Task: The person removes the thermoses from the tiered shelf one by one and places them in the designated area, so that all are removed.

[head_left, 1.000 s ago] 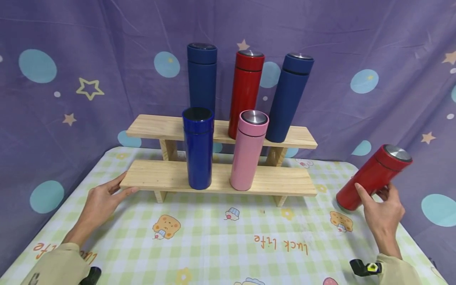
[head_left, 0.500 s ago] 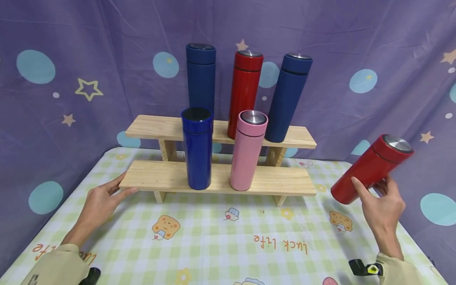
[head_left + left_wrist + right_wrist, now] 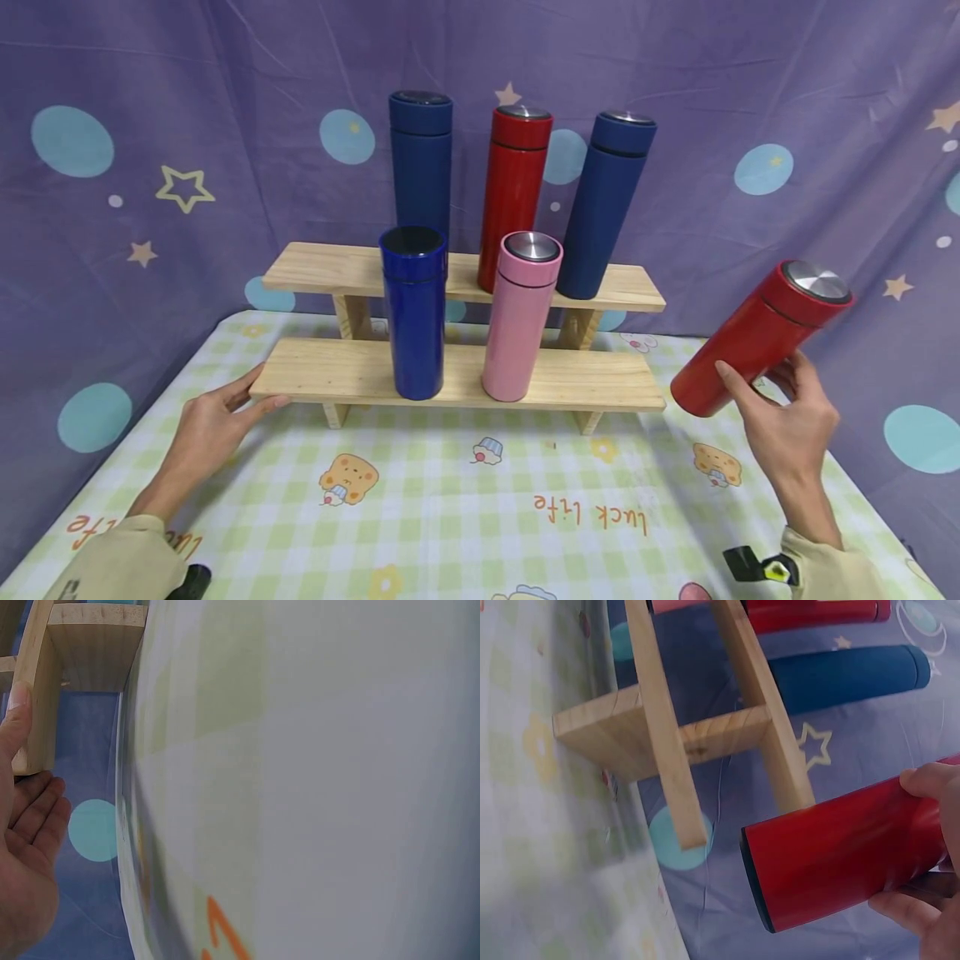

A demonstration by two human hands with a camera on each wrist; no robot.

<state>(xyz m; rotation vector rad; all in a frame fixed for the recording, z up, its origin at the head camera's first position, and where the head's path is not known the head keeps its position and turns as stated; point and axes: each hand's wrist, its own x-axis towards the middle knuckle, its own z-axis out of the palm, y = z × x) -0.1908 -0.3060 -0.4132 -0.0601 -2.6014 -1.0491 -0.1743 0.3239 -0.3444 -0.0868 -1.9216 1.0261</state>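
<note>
My right hand (image 3: 792,425) grips a red thermos bottle (image 3: 757,342) by its lower half, lifted off the table and tilted with its steel lid up to the right. In the right wrist view the bottle's dark base (image 3: 757,881) points towards the shelf. My left hand (image 3: 213,429) holds the left end of the two-tier wooden shelf (image 3: 330,367), thumb at the front edge and fingers round the end. On the lower tier stand a glossy blue bottle (image 3: 416,325) and a pink bottle (image 3: 517,325).
The upper tier bears a navy bottle (image 3: 421,167), a red bottle (image 3: 517,192) and another navy bottle (image 3: 607,204) at the right. A checked tablecloth (image 3: 450,517) covers the table. Behind hangs a purple curtain (image 3: 247,100).
My right hand has raised the red thermos bottle off the table and brought it left, nearer the shelf's right end, still tilted. The left hand keeps its place on the shelf.
</note>
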